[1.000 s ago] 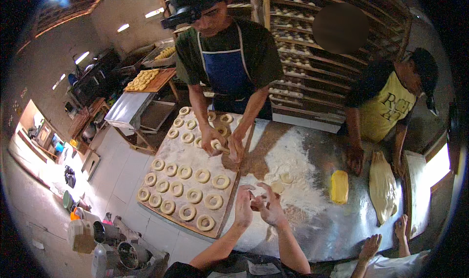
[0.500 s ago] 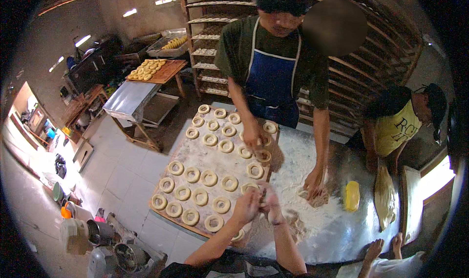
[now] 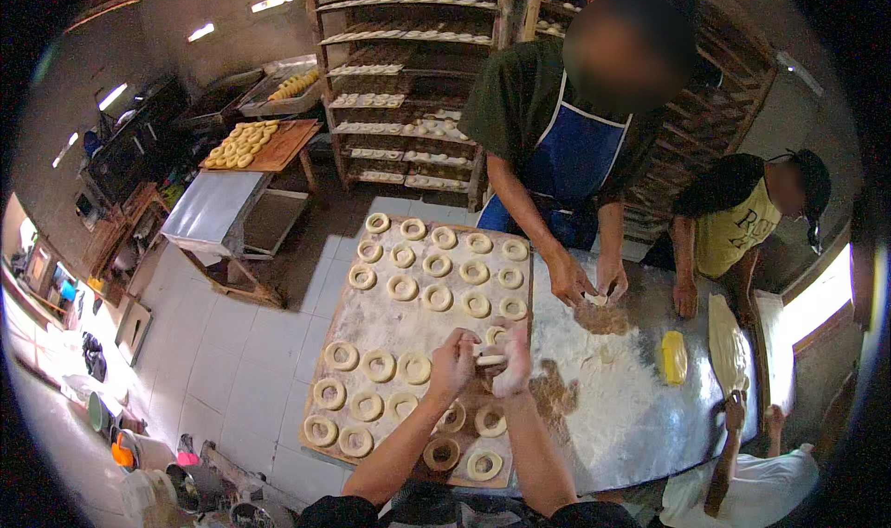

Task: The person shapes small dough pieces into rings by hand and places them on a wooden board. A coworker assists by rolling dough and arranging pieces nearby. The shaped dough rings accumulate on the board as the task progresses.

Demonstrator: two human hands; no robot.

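Both of my hands are raised over the near part of a floured wooden board (image 3: pixel 371 316), on which several raw dough rings (image 3: pixel 378 366) lie in rows. Between my hands a small dough ring (image 3: pixel 490 360) is held, seen nearly edge-on. My left hand (image 3: pixel 453 365) has its fingers curled at the ring's left side. My right hand (image 3: pixel 512 363) grips it from the right, fingers bent around the edge. Another dough ring (image 3: pixel 497 336) lies on the board just beyond my hands, partly hidden by them.
Right of the board, a flour-dusted metal table (image 3: pixel 603 407) holds a yellow block (image 3: pixel 673 357) and a long dough sheet (image 3: pixel 729 342). Across from me a co-worker in a blue apron (image 3: pixel 583 148) handles a dough piece. Other people stand at the right. Shelves (image 3: pixel 408 36) rise behind.
The view has shifted. My hands have moved further over the board, and the dough ring between them now shows. The co-worker's hand has left the board and joined the other over the table.
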